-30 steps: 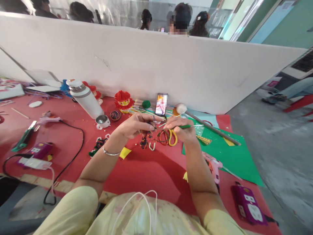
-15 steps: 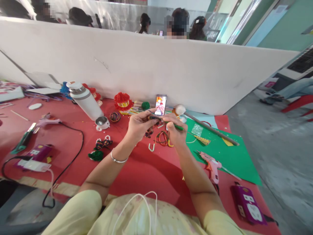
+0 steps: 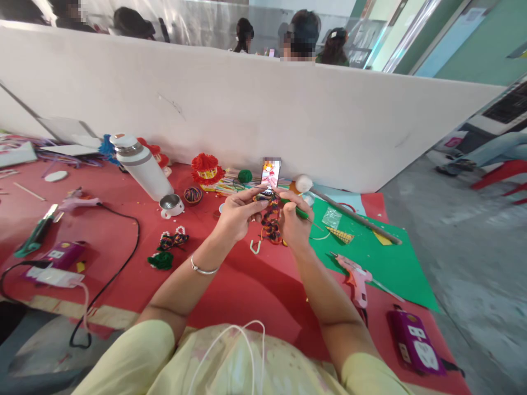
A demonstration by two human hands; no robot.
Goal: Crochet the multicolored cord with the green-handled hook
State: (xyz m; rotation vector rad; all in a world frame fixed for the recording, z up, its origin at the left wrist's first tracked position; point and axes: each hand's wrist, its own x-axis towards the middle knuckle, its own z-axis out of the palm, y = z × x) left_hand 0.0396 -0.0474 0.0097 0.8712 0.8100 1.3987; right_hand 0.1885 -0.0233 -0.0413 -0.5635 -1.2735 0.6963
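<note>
My left hand (image 3: 237, 213) pinches the upper end of a multicoloured crocheted yarn piece (image 3: 272, 226), dark with orange and red. The rest of that piece hangs down between my hands. In my right hand (image 3: 295, 220) is a crochet hook with a green handle (image 3: 302, 213), its tip close to my left fingertips. Fingers hide exactly where the hook meets the yarn. Just behind my hands a phone (image 3: 270, 173) leans upright with a picture lit on its screen. A pale bent piece (image 3: 255, 247) lies on the red table below the yarn.
Left of my hands stand a white bottle (image 3: 142, 167), a small cup (image 3: 171, 206) and a yarn ball (image 3: 193, 195). A pink glue gun (image 3: 354, 277) lies on green paper (image 3: 395, 269) to the right, near a purple power box (image 3: 415, 343). A white partition (image 3: 247, 104) rises behind.
The yarn piece now hangs more fully in view between my hands. My left hand has shifted slightly right and down, and the hook's green handle shows more.
</note>
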